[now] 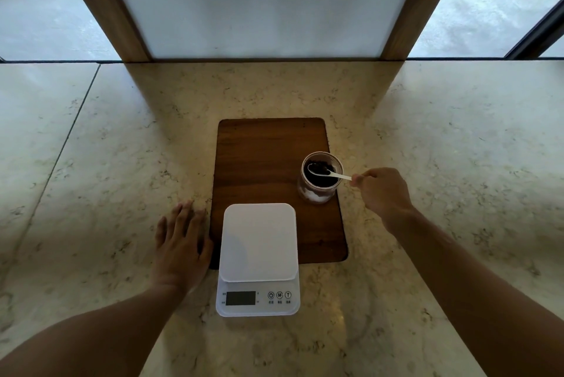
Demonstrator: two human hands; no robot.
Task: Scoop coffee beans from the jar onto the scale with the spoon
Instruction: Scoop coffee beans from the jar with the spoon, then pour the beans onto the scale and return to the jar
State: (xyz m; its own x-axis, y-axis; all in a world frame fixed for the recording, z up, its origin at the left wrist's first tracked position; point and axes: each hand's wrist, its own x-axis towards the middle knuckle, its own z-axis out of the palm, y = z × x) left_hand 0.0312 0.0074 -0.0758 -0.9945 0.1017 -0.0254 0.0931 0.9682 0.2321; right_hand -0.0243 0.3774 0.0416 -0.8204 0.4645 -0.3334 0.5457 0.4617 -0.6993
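Note:
A small glass jar [317, 193] of dark coffee beans [325, 179] stands open on the right side of a brown wooden board [262, 156]. My right hand [381, 196] pinches the end of a white plastic spoon [334, 174]; the spoon's bowl lies inside the jar mouth with a few beans in it. A white digital scale [258, 242] sits at the board's near edge, its platform bare and its display dark. My left hand [180, 242] rests flat on the counter just left of the scale, fingers spread, holding nothing.
The marble counter [442, 147] stretches wide on both sides. A frosted panel [262, 1] in a wooden frame rises at the counter's far edge, with windows to either side of it.

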